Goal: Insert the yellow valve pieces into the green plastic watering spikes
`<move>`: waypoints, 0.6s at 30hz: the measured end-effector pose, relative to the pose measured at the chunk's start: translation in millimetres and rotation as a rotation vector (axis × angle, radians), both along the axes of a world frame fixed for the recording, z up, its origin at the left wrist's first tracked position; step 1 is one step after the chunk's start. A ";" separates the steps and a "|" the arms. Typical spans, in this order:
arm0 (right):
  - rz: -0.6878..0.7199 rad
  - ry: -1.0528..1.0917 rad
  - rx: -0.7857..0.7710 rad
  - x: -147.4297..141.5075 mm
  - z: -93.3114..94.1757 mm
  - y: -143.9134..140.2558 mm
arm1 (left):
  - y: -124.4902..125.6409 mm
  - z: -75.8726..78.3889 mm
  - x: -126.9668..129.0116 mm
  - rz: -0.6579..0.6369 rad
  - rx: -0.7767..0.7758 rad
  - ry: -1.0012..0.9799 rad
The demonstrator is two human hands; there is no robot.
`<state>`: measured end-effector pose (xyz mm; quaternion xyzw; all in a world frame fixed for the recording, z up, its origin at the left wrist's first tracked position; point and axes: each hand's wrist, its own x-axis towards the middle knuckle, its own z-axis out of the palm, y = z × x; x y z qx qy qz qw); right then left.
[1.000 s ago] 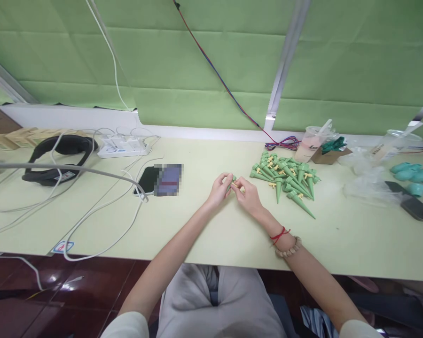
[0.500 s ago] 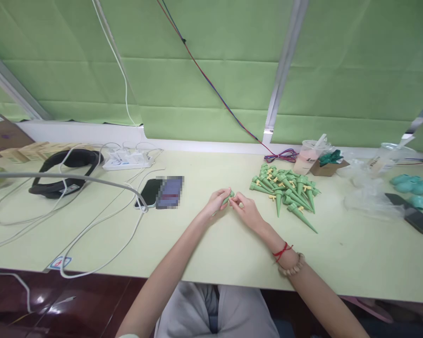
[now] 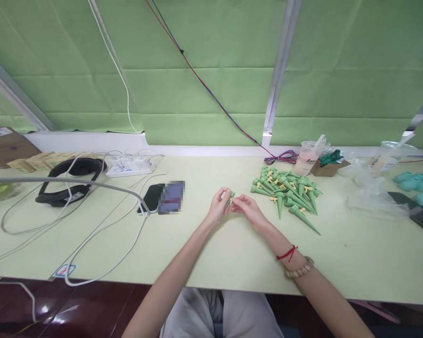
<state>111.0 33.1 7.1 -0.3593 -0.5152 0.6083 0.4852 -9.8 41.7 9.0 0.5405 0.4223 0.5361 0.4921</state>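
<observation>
I am looking down at a pale green table (image 3: 232, 253) that is filling the lower half of the view, with a green backdrop (image 3: 204, 84) standing behind it. Compared with a second ago, the whole scene is sitting lower in my view, so more backdrop is showing, and a brown cardboard box (image 3: 3, 145) is now showing at the far left edge. White cables (image 3: 102, 230) are looping across the left side, next to a black headband-shaped device (image 3: 70, 180) and a white power strip (image 3: 129, 165). A phone (image 3: 162, 198) is lying left of my hands, where it lay before.

To the right, a pile of green cone-shaped spikes (image 3: 287, 195) is resting on the table, unchanged from earlier, with a plastic cup (image 3: 307, 158) and a small box of green bits (image 3: 329, 164) behind it. Further right, teal caps (image 3: 416, 183) and another dark phone (image 3: 414, 213) are lying near crumpled clear plastic (image 3: 366, 188).

My left hand (image 3: 218, 206) is pinching a small green spike (image 3: 231, 196) between its fingertips, just above the table and near the pile. My right hand (image 3: 248, 210) is meeting it, fingertips closing on the piece's end; what the fingertips are pinching there is too small to tell. Both hands are staying together much as before, only drawn slightly nearer me. A red string and a bead bracelet (image 3: 298, 265) are circling my right wrist.
</observation>
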 end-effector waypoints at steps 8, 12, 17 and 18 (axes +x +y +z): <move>-0.068 -0.175 0.279 8.4 -0.4 4.2 | 3.3 4.1 -5.7 -0.093 -0.063 0.044; -0.039 -0.438 0.570 17.3 1.7 6.5 | -0.1 8.4 -7.5 -0.154 -0.119 0.064; -0.020 -0.476 0.637 21.6 3.0 7.8 | -2.5 11.5 -9.8 -0.156 -0.152 0.098; -0.025 -0.459 0.620 20.9 2.4 7.3 | -2.1 11.0 -9.3 -0.131 -0.133 0.094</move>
